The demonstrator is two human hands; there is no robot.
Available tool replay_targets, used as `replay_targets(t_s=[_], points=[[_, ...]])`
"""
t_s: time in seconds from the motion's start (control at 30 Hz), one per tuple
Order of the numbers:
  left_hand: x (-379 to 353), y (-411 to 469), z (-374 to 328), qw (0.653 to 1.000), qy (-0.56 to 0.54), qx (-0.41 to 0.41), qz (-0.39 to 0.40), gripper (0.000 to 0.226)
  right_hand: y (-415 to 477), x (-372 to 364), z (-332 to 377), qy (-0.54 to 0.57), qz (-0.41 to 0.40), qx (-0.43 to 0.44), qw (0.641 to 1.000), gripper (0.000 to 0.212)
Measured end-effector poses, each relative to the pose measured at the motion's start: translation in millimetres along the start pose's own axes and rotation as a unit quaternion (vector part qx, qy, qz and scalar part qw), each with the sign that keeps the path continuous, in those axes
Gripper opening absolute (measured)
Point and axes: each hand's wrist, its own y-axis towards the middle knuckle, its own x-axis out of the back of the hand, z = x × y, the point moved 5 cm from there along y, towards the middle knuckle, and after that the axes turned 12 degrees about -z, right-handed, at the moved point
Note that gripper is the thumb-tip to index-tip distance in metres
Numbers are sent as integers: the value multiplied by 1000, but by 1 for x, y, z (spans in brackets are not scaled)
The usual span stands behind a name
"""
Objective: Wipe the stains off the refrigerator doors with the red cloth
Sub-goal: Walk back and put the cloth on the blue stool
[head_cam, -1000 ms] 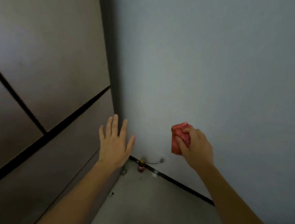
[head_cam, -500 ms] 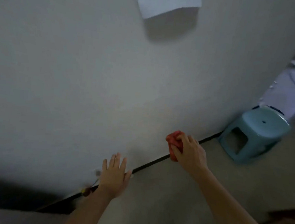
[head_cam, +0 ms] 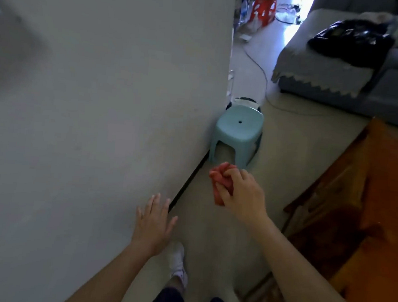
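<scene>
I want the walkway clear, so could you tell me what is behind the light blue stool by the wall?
Behind the light blue stool, a round dark-rimmed object peeks out against the wall. The stool covers most of it, so I cannot tell what it is.

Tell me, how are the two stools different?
The blue stool stands close by, right beside the wall, while the red stool is far off down the room. The blue stool's seat is bare with a small hole in it; the red stool has something pale lying on top. Both stand upright on the floor.

My left hand is flat, fingers spread, near left; my right hand is fisted around the cloth, farther out.
</scene>
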Motion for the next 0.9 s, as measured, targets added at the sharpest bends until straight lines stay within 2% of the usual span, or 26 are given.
replay_targets(t_s=[0.13,0.47,0.63,0.77,0.9], points=[[2,77,-28,998,0,-58,-2,84,48,-12,-34,-19,-2,-32,999,27],[37,331,-92,984,17,-179,-12,82,240,-43,-94,-67,-54,-99,991,27],[40,419,-137,977,33,-209,18,77,296,-43,-133,-68,-79,-145,984,24],[27,478,-173,974,38,-223,20,83,338,-57,-182,-62,-90,-173,979,24],[9,527,-208,977,48,-205,44,83,391,-91,-244,-48,-49,-180,981,25]])
